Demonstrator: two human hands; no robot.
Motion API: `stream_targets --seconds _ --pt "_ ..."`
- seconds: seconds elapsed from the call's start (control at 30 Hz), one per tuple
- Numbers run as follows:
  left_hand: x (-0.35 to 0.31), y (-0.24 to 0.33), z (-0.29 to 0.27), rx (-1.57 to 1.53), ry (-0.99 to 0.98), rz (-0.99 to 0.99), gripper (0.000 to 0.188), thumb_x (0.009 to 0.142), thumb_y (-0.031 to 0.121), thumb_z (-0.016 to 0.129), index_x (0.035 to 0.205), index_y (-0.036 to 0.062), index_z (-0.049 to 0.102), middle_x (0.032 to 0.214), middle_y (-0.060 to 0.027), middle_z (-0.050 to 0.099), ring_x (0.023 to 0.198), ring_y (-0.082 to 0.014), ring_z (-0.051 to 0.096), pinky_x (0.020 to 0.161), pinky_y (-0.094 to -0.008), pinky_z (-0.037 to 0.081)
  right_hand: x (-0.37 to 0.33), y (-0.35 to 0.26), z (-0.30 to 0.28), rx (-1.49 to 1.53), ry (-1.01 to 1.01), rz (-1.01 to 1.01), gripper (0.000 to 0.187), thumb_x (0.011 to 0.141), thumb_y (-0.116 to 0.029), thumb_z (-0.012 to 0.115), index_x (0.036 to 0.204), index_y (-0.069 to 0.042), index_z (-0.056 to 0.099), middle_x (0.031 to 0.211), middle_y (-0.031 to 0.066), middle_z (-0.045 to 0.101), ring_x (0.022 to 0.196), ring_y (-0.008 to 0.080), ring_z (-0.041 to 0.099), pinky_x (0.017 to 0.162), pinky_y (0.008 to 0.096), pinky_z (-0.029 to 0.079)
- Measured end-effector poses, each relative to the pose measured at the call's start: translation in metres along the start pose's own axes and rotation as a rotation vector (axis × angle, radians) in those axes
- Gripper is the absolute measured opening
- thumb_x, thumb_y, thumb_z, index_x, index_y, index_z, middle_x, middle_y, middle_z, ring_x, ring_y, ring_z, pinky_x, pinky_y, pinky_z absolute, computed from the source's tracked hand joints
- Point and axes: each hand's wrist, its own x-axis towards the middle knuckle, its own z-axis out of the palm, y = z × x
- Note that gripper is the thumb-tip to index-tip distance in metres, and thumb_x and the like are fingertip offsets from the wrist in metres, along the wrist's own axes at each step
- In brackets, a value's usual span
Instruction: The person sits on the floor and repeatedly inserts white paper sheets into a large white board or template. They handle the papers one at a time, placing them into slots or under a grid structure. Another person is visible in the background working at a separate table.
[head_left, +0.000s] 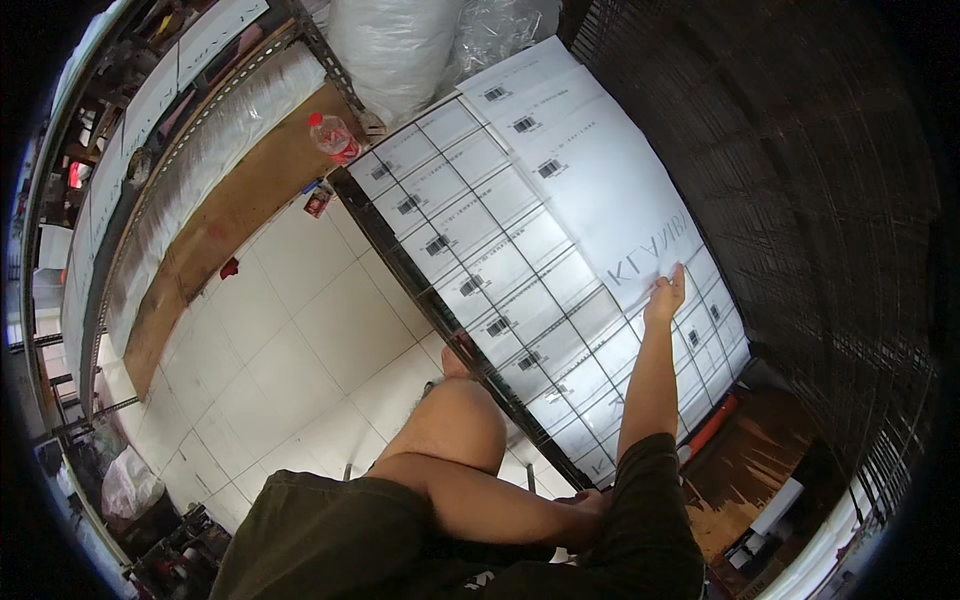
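Observation:
My right hand [667, 296] is at the near edge of a large flat white carton [620, 200] with printed letters, its fingers bent and closed at that edge. This carton lies overlapping other white cartons that have barcode labels. Beneath and beside it, smaller white boxes [500, 240] form neat rows with thin dark lines between them. My left forearm crosses low in front of my body, over a bent bare knee [455, 420]. Partly covered by my right sleeve, my left hand [588, 503] rests near the front corner of the boxes; its fingers are mostly hidden.
A dark wire mesh [800, 180] rises along the right. At the back stand white plastic-wrapped bundles [395, 50] and a red-capped bottle [333, 138]. Metal shelving [215, 100] curves along the left above a tiled floor [310, 330]. Torn brown board [750, 490] lies at lower right.

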Motion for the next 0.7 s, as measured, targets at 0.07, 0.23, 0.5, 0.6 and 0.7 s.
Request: stream_targets --seconds 0.07,0.23,0.5,0.6,0.7 --pt "-0.009 -0.003 -0.005 0.075 -0.012 -0.047 0.068 0.072 0.037 0.069 0.13 0.0121 0.044 0.131 -0.0186 0.041 0.118 -0.0345 0.042 0.073 -0.0522 0.05 0.017 0.018 -0.013 -0.044 -0.002 -0.012 0.067 0.075 0.011 0.046 0.141 -0.002 0.041 0.139 0.0119 0.045 0.098 0.0176 0.058 0.079 0.0264 0.048" --pt "-0.049 0.018 -0.065 0.264 -0.242 -0.045 0.029 0.084 0.026 0.054 0.105 0.0078 0.062 0.091 -0.0135 0.065 0.084 -0.027 0.064 0.073 -0.0438 0.046 0.033 0.027 -0.01 -0.159 -0.047 0.053 0.066 0.076 0.01 0.047 0.141 0.0 0.039 0.146 0.0126 0.039 0.119 0.022 0.05 0.094 0.0297 0.043" --pt "-0.018 0.009 -0.028 0.15 -0.161 -0.035 0.035 0.08 0.033 0.061 0.104 0.0088 0.064 0.089 -0.0135 0.067 0.076 -0.0272 0.066 0.075 -0.0469 0.045 0.041 0.042 -0.006 -0.086 -0.049 -0.036 0.07 0.076 0.011 0.047 0.144 -0.002 0.036 0.152 0.0139 0.03 0.081 0.0098 0.052 0.065 0.0208 0.042" --pt "-0.022 0.007 -0.033 0.11 -0.163 -0.034 0.04 0.077 0.034 0.064 0.108 0.009 0.063 0.091 -0.0143 0.067 0.078 -0.0286 0.066 0.076 -0.0487 0.046 0.042 0.04 -0.005 -0.131 -0.043 -0.04 0.07 0.076 0.01 0.047 0.143 -0.002 0.036 0.15 0.0143 0.031 0.107 0.0167 0.048 0.084 0.0252 0.039" --pt "-0.03 0.011 -0.039 0.097 -0.132 -0.054 0.045 0.074 0.033 0.068 0.112 0.0094 0.061 0.093 -0.015 0.067 0.081 -0.0303 0.066 0.075 -0.0507 0.046 0.037 0.037 -0.002 -0.131 -0.054 -0.007 0.069 0.076 0.009 0.047 0.143 -0.002 0.037 0.148 0.0152 0.035 0.137 0.0255 0.032 0.108 0.0328 0.029"
